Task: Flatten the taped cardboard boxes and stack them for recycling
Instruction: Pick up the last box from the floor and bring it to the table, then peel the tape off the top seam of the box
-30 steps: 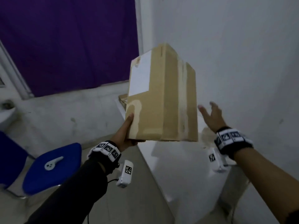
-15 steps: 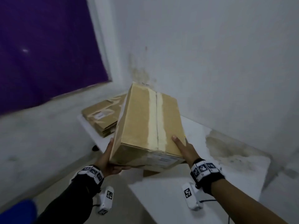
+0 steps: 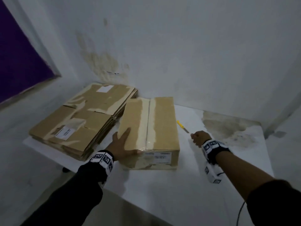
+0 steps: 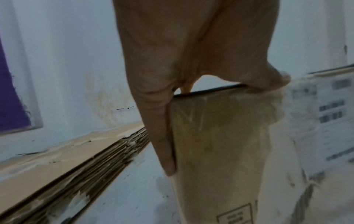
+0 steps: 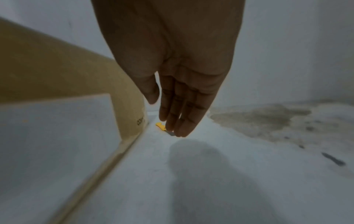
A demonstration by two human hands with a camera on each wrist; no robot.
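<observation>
Box: brown rectangular cardboard box, sealed along the top seam with clear tape, white printed label on the near end face; stands on the bench, just right of the flattened stack, near the back wall.
Stack: pile of flattened brown cardboard boxes with tape remnants and white labels; lies flat on the left part of the bench, edges roughly aligned, top sheet bare of other items.
Bench: white flat-topped bench, brownish stain on the far right area; carries box, stack and knife.
Left hand: left hand laid against the near left corner of the box; fingers straight along the left side and top edge, thumb over the near top edge in the left wrist view; flat contact, not a curled grip.
Right hand: right hand to the right of the box, apart from it; fingers straight and together in the right wrist view, tips at the grey end of the knife; contact cannot be told.
Knife: small yellow-handled utility knife with a grey tip; lies flat on the bench just right of the box.
Wrists: black bands with white coded markers on both wrists.
Wall: white stained wall behind the bench.
</observation>
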